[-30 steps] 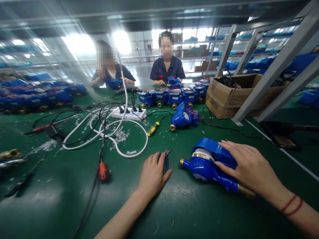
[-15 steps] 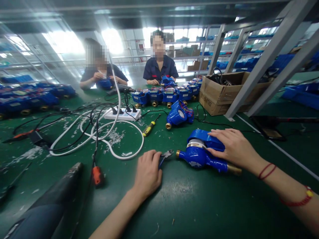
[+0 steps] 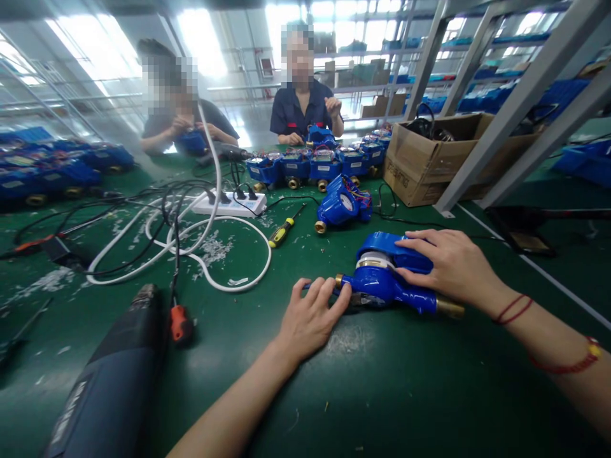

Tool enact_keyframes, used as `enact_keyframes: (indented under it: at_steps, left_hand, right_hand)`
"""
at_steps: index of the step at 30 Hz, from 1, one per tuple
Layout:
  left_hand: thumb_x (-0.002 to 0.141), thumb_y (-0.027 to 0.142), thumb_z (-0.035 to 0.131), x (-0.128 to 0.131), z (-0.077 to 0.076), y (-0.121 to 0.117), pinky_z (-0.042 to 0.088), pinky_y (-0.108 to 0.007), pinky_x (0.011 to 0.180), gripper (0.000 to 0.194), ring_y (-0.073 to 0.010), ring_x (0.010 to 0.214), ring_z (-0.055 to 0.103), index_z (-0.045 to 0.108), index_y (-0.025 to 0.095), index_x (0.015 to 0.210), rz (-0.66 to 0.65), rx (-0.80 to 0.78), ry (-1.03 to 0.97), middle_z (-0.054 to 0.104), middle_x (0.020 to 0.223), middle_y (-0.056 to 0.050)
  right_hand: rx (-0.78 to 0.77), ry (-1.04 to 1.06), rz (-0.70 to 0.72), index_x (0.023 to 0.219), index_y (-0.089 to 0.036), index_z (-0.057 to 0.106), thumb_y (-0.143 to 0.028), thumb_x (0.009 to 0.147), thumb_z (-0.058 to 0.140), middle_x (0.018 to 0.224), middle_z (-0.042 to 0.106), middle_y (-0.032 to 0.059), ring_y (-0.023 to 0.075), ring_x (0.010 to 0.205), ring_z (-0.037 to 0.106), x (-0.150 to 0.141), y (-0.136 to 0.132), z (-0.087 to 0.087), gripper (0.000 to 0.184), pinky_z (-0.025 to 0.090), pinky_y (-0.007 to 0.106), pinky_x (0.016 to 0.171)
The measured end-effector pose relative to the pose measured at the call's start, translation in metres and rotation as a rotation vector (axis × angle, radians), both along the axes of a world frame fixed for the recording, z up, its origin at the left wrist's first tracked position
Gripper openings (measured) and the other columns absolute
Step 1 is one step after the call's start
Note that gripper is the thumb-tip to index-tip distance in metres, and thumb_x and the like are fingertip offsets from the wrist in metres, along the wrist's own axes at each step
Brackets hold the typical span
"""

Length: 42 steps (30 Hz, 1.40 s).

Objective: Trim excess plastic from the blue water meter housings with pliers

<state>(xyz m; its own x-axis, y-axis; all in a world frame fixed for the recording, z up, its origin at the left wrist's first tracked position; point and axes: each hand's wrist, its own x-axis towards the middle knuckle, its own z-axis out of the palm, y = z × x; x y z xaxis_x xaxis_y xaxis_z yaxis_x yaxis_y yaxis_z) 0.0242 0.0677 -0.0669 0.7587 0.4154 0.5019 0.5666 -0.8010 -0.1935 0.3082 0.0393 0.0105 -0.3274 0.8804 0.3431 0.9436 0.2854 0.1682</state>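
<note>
A blue water meter (image 3: 375,283) with brass ends lies on the green table. My right hand (image 3: 443,270) is closed over its blue top housing, thumb toward me and fingers across the upper side. My left hand (image 3: 312,312) is closed around pliers (image 3: 356,303) at the meter's left end. Fingers hide most of the handles, and the dark jaws show low against the meter's body; whether they touch it I cannot tell. Behind stands a second blue meter (image 3: 340,202) with wires showing. A yellow-and-black screwdriver (image 3: 281,233) lies to its left.
A large dark power tool (image 3: 112,375) and an orange-handled tool (image 3: 180,324) lie at left. White cable loops run by a power strip (image 3: 231,203). Several meters (image 3: 310,166) stand in a row. A cardboard box (image 3: 415,168) sits beside metal posts. Two people sit opposite.
My left hand has moved right with the pliers, up to the meter's left end. My right hand stays on the meter. The view has tilted slightly, and one person opposite has raised a hand.
</note>
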Motion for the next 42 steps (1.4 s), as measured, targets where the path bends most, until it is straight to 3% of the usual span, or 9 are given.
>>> enact_keyframes:
  at_steps: [7,14,21,42]
  left_hand:
    - [0.090,0.019,0.043,0.006,0.003,-0.002,0.035,-0.039,0.083,0.039,-0.0218,0.101,0.050,0.043,0.022,0.129,0.105,0.154,0.046,0.056,0.114,-0.008]
    - [0.088,0.017,0.047,0.007,0.001,0.006,0.036,-0.036,0.078,0.037,-0.0191,0.094,0.053,0.046,0.022,0.125,0.072,0.242,0.054,0.059,0.103,-0.004]
    - [0.088,0.017,0.048,0.007,0.001,0.008,0.036,-0.033,0.072,0.036,-0.0176,0.086,0.053,0.048,0.020,0.123,0.029,0.243,0.038,0.060,0.091,-0.002]
    - [0.085,0.019,0.054,0.006,-0.004,0.015,0.033,-0.031,0.064,0.034,-0.0145,0.073,0.052,0.051,0.021,0.119,-0.021,0.235,-0.022,0.059,0.080,0.000]
  right_hand:
    - [0.019,-0.048,-0.033,0.110,-0.018,0.057,-0.050,0.085,0.050,0.109,0.053,0.0120,0.0291,0.097,0.050,-0.001,0.006,0.002,0.041,0.035,0.043,0.085]
    - [0.031,-0.040,-0.007,0.106,-0.018,0.058,-0.051,0.084,0.051,0.105,0.054,0.0110,0.0282,0.095,0.050,0.004,0.010,0.003,0.040,0.035,0.042,0.084]
    - [0.048,-0.034,-0.030,0.103,-0.019,0.059,-0.049,0.083,0.054,0.103,0.053,0.0104,0.0279,0.092,0.051,0.002,0.009,0.003,0.037,0.035,0.041,0.083]
    - [0.041,-0.036,-0.070,0.102,-0.019,0.060,-0.050,0.082,0.055,0.104,0.054,0.0110,0.0285,0.092,0.051,-0.003,0.007,0.004,0.037,0.035,0.041,0.080]
